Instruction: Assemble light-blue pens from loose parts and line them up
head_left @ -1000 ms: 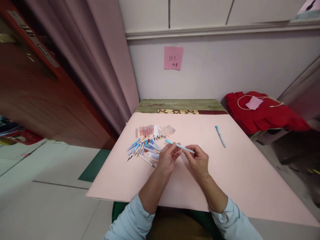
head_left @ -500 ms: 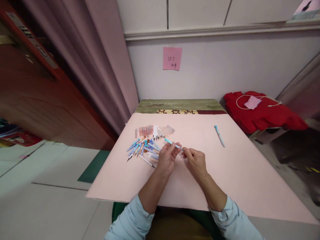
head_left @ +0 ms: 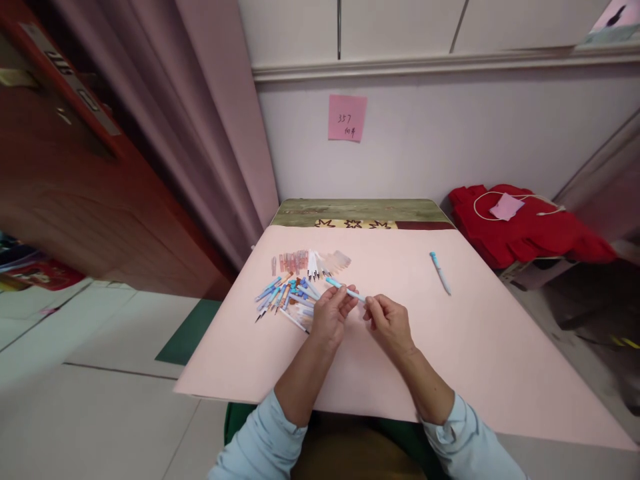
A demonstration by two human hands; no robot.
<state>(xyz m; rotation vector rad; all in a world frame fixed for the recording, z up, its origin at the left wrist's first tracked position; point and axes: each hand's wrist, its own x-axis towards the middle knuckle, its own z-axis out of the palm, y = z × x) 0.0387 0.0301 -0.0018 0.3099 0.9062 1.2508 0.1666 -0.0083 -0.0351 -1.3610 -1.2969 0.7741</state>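
Observation:
My left hand [head_left: 333, 315] and my right hand [head_left: 389, 323] meet over the middle of the pink table sheet [head_left: 480, 347]. Both pinch one light blue pen [head_left: 344, 290]. The left fingers grip its barrel, and its blue cap end sticks out to the upper left. The right fingertips close on its other end, which they hide. Just left of the hands lies a heap of pen parts [head_left: 290, 295]: blue barrels, orange pieces and thin refills. Behind it sits a row of small springs and tips [head_left: 310, 261].
A second blue pen [head_left: 441, 272] lies alone at the right of the sheet. Red cloth with a white cord [head_left: 520, 223] sits on a seat to the right. A pink note [head_left: 347, 117] hangs on the wall. A wooden door [head_left: 75, 180] stands left.
My right hand has slid left along the pen toward my left hand, so less of the barrel shows between them. The pen has shifted slightly up and left.

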